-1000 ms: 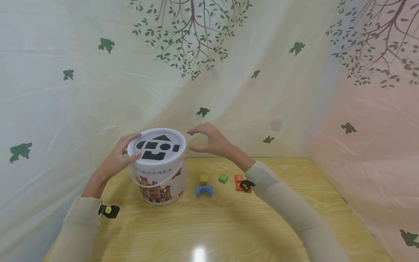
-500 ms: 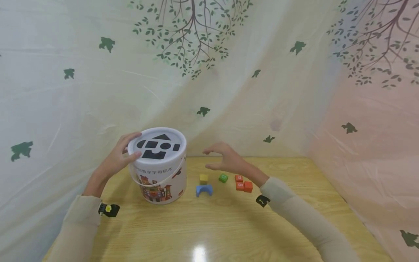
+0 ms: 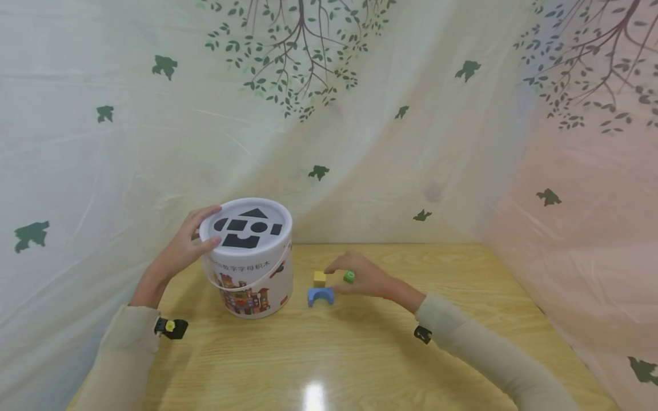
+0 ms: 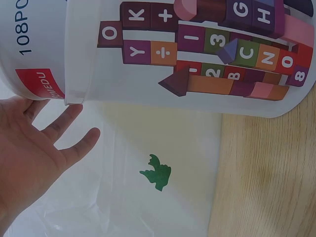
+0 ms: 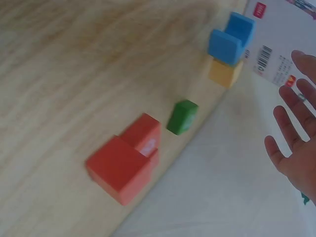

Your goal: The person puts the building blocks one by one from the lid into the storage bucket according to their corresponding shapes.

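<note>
A white bucket (image 3: 257,285) with a handle stands at the left of the table, a castle picture on its side. Its lid (image 3: 275,214) has black shapes printed or cut in it. My left hand (image 3: 182,242) rests against the lid's left rim; its fingers look spread and fairly straight in the left wrist view. My right hand (image 3: 362,277) hovers above the small blocks, fingers apart and nothing in them. A green block (image 3: 349,277) shows between its thumb and fingers. A yellow block (image 3: 320,278) and a blue arch block (image 3: 321,297) lie just left of its fingertips.
Red blocks (image 5: 121,165) lie beyond the green one, hidden behind my right hand in the head view. The wooden table (image 3: 288,354) ends at a patterned curtain (image 3: 360,188) at the back. Black straps circle both wrists.
My right hand has moved away from the bucket's lid, first right, then down over the small blocks. It now covers the red blocks in the head view. The left hand has stayed on the rim.
</note>
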`<state>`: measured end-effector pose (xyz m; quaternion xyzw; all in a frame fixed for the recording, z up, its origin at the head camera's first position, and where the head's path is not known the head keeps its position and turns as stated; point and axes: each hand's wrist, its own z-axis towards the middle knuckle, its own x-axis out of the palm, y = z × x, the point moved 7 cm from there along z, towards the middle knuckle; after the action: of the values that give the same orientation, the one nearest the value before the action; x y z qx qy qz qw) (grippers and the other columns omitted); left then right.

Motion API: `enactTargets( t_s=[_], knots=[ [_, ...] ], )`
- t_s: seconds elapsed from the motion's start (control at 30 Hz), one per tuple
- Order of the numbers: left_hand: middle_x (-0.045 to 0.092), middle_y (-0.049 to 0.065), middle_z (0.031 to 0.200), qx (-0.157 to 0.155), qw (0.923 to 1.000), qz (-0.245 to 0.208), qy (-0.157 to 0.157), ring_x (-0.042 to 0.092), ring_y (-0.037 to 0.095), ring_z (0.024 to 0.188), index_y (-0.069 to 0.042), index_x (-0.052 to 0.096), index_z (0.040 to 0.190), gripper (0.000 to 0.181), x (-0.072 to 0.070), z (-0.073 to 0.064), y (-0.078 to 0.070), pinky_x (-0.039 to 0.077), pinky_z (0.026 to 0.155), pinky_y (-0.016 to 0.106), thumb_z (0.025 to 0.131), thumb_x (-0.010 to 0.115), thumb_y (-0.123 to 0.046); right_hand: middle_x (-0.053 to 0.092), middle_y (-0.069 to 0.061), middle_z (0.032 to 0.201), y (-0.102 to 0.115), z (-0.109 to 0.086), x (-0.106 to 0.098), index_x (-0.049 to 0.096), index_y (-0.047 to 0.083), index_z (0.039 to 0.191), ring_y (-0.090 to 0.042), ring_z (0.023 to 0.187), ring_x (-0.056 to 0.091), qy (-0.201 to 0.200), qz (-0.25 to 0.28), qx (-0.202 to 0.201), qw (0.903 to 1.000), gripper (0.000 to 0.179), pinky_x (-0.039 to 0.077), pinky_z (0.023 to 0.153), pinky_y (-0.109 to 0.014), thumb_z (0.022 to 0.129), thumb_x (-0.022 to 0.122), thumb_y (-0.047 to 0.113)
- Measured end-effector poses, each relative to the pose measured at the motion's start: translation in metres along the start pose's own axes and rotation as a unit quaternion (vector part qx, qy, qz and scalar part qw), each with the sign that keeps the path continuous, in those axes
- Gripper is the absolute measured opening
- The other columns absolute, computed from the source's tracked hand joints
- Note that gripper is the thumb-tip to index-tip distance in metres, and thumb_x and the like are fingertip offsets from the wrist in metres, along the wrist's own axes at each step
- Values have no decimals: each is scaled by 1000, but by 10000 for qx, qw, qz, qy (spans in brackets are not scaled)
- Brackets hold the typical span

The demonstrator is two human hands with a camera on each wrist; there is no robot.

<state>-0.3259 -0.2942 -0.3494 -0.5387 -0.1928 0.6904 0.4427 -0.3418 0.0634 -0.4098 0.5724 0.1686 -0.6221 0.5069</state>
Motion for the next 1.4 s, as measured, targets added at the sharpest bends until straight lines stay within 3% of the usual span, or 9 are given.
enactTargets(
  t_s=[0.23, 0.5, 0.83, 1.4],
  knots=[
    [25, 23, 159, 67, 10000, -49, -14, 29, 44, 142, -9, 31, 159, 70, 0, -1, -2, 30, 109, 76, 97, 63, -16, 74, -4, 121, -2, -10, 20, 74, 8, 119, -25, 116, 62, 241, -206, 28, 9995, 33, 50, 104, -51, 88, 79, 18],
    [26, 23, 159, 38, 10000, -8, -23, 30, 44, 141, -9, 31, 159, 70, -1, -2, -3, 30, 109, 77, 97, 63, -17, 75, -3, 119, 0, -14, 30, 76, 10, 117, -22, 112, 64, 181, -392, -161, 9989, 34, 53, 97, -43, 85, 82, 19],
    [25, 22, 159, 8, 10000, 19, -21, 30, 43, 142, -11, 30, 160, 72, -1, -1, -1, 31, 110, 76, 97, 64, -18, 74, -4, 122, -4, -14, 41, 75, 8, 119, -23, 112, 64, 254, -569, -182, 9979, 37, 54, 95, -44, 84, 83, 20],
    [25, 20, 160, -94, 9999, 70, 26, 30, 41, 142, -13, 30, 160, 71, -1, 0, 0, 31, 111, 76, 98, 64, -20, 70, -5, 127, -13, -10, 53, 72, 12, 124, -26, 121, 61, 402, -1058, 386, 9928, 42, 48, 105, -50, 85, 82, 24]
  ],
)
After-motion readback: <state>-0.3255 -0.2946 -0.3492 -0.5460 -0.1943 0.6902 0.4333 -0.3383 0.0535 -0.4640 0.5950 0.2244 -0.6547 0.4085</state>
